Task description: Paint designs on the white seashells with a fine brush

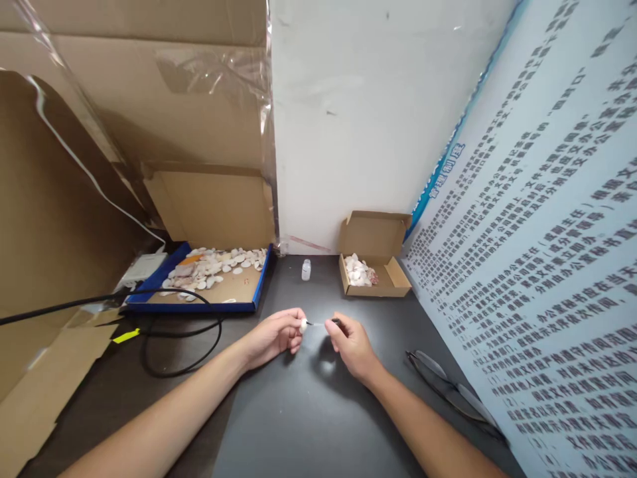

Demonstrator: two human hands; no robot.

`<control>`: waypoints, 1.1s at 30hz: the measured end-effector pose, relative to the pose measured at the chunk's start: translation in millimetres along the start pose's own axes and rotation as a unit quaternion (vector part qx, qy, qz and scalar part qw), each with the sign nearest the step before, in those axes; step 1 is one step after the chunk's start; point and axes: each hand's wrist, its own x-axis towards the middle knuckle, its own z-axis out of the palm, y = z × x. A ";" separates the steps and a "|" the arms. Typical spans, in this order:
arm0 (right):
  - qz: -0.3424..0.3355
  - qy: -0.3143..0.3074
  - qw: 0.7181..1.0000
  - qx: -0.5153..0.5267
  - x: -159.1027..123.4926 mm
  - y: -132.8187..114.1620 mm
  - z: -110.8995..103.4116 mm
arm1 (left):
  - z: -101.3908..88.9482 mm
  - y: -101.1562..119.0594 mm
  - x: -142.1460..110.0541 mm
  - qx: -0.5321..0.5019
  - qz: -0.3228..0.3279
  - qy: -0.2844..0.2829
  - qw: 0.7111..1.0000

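My left hand [281,332] pinches a small white shell [303,326] between thumb and fingertips, just above the dark table. In my right hand [352,342] is a small brush [318,324] with a black cap-like handle and a thin, pale stem. Its dark tip points left and reaches the shell's edge; whether it touches I cannot tell. A little clear bottle [306,269] of whitish liquid stands upright beyond both hands.
A blue-edged tray [199,307] with many shells sits back left. An open cardboard box [378,291] of shells stands back right. Black cable [174,375] loops left of my left hand. Eyeglasses [450,392] lie at right, beside a printed sheet [547,232].
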 end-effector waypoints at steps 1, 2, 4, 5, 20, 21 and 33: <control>0.003 0.009 1.000 -0.009 0.6 0.2 -0.1 | 0.1 0.0 -0.3 -0.001 0.001 0.000 1.000; 0.004 0.014 1.000 -0.013 1.1 0.4 -0.4 | 0.1 -0.1 -0.5 -0.001 0.002 0.001 1.000; 0.002 0.009 1.000 0.001 1.2 0.3 -1.0 | 0.0 -0.5 -0.6 0.000 0.004 0.003 1.000; 0.000 0.002 1.000 0.010 1.0 0.2 -1.2 | -0.1 -0.7 -0.6 0.001 0.004 0.003 1.000; 0.000 -0.002 0.999 -0.038 -2.0 0.8 0.2 | 0.3 -1.5 -1.4 0.013 -0.004 -0.007 1.000; 0.000 0.001 0.999 -0.036 -2.3 0.6 0.1 | 0.6 -1.3 -1.6 0.012 -0.004 -0.008 1.000; -0.027 -0.002 0.999 -0.041 -4.2 -3.4 0.1 | 1.1 -0.8 -2.5 0.023 0.001 -0.012 1.000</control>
